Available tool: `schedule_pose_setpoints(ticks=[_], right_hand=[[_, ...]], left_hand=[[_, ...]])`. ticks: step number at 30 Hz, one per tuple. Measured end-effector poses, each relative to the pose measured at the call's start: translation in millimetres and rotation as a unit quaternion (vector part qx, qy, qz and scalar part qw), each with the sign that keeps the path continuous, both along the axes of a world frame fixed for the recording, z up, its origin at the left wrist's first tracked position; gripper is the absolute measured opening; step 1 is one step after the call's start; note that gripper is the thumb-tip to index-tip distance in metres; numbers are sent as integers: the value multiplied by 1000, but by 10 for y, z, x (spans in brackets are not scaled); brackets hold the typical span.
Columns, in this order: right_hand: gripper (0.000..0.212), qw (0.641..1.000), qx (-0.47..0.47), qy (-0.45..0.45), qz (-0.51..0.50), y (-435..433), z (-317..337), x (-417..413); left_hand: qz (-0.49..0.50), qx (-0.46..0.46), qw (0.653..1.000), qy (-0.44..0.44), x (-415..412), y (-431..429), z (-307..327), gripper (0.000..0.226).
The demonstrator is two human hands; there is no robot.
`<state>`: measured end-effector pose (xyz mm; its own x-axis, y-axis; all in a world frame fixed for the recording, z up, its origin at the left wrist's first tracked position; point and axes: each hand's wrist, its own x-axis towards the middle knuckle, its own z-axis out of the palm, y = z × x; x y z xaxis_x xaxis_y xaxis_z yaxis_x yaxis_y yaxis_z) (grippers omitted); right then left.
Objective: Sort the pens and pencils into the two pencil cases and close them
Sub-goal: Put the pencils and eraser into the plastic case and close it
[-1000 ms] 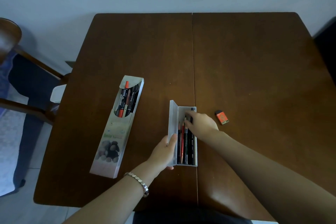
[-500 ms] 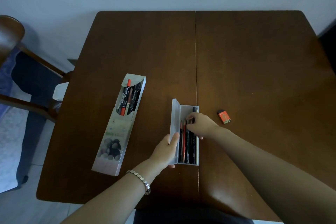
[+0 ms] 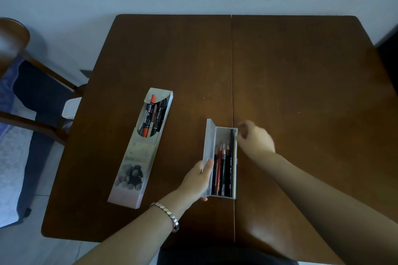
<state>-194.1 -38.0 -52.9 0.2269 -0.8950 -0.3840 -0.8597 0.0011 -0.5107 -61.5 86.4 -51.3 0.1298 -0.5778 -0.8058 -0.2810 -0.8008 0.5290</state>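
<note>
A small translucent pencil case [image 3: 220, 134] lies open on the table near the front middle, with several pencils [image 3: 224, 170] inside. My left hand [image 3: 197, 180] grips its raised lid [image 3: 209, 142], thumb on the lid's inner side. My right hand [image 3: 256, 140] is blurred just right of the case's far end, fingers curled near the rim. What it holds, if anything, is hidden. A longer printed pencil case [image 3: 137, 157] lies to the left, its top flap open, with several pens [image 3: 151, 116] showing in it.
The dark wooden table [image 3: 301, 71] has a seam down its middle. A wooden chair [image 3: 32, 92] stands off the table's left side. A wall runs behind the far edge.
My right hand has come out of the small case and moved right, over the spot where an orange eraser lay; the eraser no longer shows. The left hand still holds the lid.
</note>
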Motion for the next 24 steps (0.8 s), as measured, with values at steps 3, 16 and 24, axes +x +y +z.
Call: schedule_pose_setpoints(ticks=[3,16,24], right_hand=[[44,989,-80,106,-58,-37,-62,-272],[31,991,-83,-24,100,20,68,19],[21,989,-54,30,136,-4,-162,257]], left_hand=[[-6,-3,1000,0,2,0,-19,62],[-1,4,1000,11,0,5,-68,65],[-4,10,1000,7,2,1,-64,65]])
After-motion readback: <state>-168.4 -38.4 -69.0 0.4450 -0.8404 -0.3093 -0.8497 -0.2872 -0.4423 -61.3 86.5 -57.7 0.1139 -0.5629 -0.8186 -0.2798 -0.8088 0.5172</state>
